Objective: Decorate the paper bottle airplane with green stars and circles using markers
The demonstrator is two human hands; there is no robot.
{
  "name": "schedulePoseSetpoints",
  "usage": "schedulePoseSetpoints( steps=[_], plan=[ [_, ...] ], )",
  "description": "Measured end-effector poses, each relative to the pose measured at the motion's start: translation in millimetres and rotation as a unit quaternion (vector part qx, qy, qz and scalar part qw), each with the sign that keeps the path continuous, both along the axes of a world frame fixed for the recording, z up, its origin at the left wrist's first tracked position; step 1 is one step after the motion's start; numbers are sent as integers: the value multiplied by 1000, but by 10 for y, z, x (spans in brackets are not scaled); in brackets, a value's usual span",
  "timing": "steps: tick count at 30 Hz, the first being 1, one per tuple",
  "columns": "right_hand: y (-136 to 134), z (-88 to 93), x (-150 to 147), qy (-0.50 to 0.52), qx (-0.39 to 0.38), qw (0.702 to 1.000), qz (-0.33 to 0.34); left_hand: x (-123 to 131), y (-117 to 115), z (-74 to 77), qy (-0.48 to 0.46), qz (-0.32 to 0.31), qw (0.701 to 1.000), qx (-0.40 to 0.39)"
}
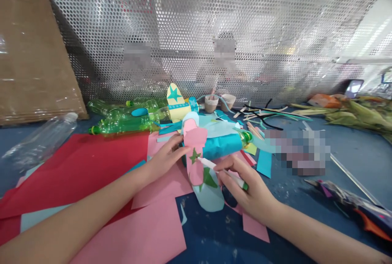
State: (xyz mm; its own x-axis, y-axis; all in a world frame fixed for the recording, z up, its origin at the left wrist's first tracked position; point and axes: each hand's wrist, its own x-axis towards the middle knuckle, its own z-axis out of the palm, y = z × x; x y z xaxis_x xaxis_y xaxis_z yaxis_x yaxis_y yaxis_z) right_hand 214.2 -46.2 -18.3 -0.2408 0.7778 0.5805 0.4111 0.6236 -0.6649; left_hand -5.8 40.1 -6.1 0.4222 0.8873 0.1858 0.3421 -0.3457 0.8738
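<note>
Pink paper sheets (147, 231) front the blue counter (214, 235), where the right hand (248, 194) pinches a white green-capped marker (210, 164), tip on the pink green-starred paper wing (196, 141) mid-counter, while the left hand (162, 160) lays its fingers together against the wing's edge: marking seems under way, calling for a still wing.

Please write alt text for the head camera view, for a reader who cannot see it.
A person's right hand holds a white marker with its tip at a green star on the pink paper wing of a teal-wrapped bottle plane, while the left hand touches the wing. Coloured paper sheets and green plastic bottles lie on the blue table.
</note>
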Motion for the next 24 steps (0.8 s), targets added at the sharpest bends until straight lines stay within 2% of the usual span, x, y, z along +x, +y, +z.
schedulePoseSetpoints(
  steps=[6,16,21,24],
  plan=[
    [-13,-7,11,0,-11,1000,4,1,-5,-1,-4,-10,1000,9],
    [-5,-43,23,1,5,1000,3,-11,-32,-4,-15,-3,1000,-22],
    [-19,-65,36,-7,-4,1000,13,-13,-36,-4,-11,-19,1000,-1],
    [-41,-63,47,-5,22,1000,11,-15,-34,-13,-5,-22,1000,1]
  ],
)
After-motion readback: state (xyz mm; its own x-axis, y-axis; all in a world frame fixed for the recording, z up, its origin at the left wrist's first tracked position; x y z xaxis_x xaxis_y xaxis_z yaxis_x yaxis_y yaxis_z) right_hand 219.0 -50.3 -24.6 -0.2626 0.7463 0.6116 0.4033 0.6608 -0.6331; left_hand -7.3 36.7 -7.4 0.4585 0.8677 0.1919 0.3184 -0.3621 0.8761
